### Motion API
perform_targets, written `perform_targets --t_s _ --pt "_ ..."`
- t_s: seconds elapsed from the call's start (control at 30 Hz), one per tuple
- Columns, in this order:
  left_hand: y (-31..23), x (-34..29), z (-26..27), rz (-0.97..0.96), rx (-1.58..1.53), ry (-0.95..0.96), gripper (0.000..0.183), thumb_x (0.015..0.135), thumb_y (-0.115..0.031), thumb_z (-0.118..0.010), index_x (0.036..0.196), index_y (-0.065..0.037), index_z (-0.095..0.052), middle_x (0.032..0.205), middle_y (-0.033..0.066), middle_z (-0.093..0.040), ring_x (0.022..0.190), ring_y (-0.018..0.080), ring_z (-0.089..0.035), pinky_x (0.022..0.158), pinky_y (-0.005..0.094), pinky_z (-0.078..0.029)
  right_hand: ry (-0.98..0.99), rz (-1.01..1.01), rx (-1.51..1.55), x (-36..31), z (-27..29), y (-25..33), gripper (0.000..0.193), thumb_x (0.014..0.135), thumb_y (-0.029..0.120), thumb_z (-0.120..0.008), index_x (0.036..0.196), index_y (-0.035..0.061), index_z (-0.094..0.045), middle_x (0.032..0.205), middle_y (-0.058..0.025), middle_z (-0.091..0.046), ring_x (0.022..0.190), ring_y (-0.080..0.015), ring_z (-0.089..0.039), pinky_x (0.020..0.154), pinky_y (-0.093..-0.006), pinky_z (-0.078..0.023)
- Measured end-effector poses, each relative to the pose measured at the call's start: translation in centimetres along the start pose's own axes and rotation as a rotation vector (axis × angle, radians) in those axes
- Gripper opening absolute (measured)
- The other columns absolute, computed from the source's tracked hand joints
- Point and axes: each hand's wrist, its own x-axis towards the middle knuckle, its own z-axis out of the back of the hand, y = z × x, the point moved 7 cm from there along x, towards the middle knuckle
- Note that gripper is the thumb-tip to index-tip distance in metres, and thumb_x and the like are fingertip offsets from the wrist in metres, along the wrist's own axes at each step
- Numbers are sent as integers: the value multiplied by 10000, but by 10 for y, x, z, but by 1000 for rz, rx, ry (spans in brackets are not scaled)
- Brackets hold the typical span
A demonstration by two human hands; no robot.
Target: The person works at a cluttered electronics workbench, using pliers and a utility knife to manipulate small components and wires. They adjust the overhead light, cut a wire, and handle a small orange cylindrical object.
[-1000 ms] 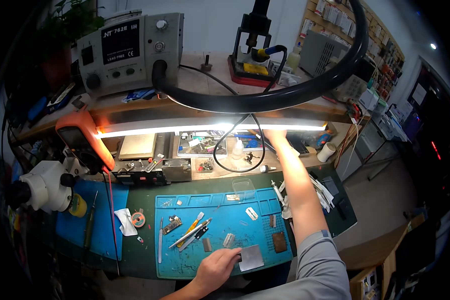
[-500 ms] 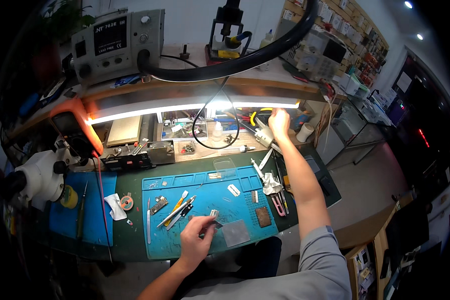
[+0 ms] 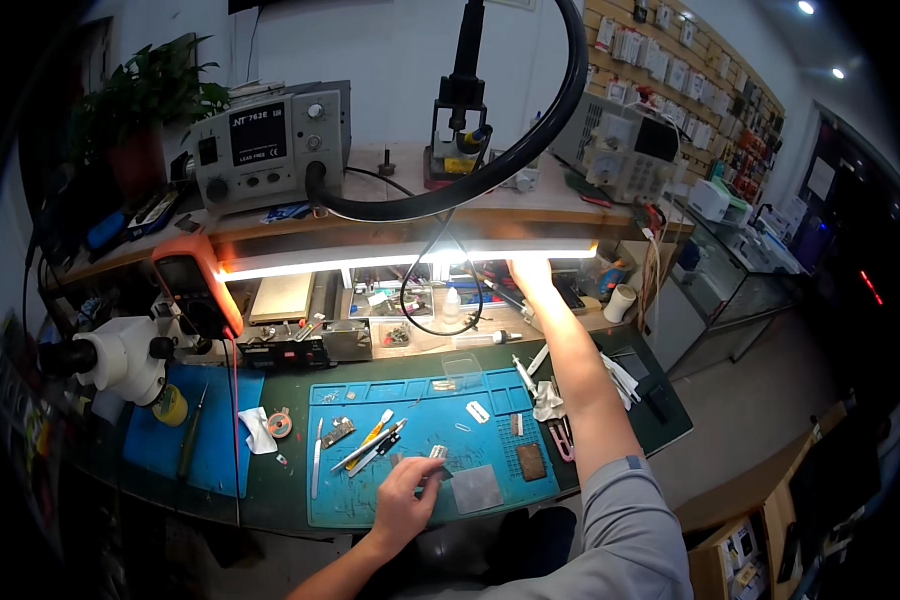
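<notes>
Piece, thin and dark, sits pinched in left hand, perhaps for steadiness; near lamp, right hand's grip I cannot tell

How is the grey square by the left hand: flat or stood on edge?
Flat: the grey square shows its whole broad face on the blue mat, just right of the left hand.

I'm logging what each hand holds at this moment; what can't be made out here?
- Head view: whatever the right hand holds or touches; the light strip and its glare hide it.
- Head view: whether the left hand pinches something; the hand itself covers it.
- Head view: any reading on the orange meter; too dark and small.
</notes>
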Motion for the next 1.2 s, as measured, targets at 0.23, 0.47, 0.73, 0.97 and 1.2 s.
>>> perform_targets --t_s 0.23,0.47,0.73,0.97,1.2 --pt "-5 2 2 -8 53 2 232 878 20 -707 1102 -39 -699 1022 133 -703 861 272 -700 671 332 -584 173 -244 294 7 -14 -17 358 965 272 -603 1230 38 -654 1198 -196 -672 1125 -337 -639 965 -417 -503" --pt "-9 4 2 -2 60 5 237 887 14 -710 1116 -45 -701 1023 119 -700 842 269 -696 628 326 -566 107 -75 -138 14 -30 -19 314 964 263 -619 1182 43 -669 1118 -182 -696 1036 -308 -678 885 -394 -544" --pt "-6 5 3 27 54 18 236 883 21 -714 1111 -38 -699 1015 121 -697 835 265 -690 610 324 -556 506 -317 261 2 -72 -7 283 964 261 -626 1146 49 -676 1051 -165 -708 959 -276 -699 808 -368 -563" --pt "-4 4 1 9 20 21 246 874 43 -710 1108 -34 -697 1005 120 -691 825 262 -686 587 324 -544 379 -1137 1248 -38 -87 -4 267 965 264 -628 1123 54 -678 1005 -150 -712 904 -249 -705 750 -344 -565" --pt "-8 8 1 5 18 31 239 875 51 -704 1099 -32 -700 1002 118 -690 817 257 -683 580 308 -541 238 -1325 1524 -42 -97 0 253 966 267 -630 1101 58 -679 959 -136 -715 849 -222 -711 691 -320 -567"
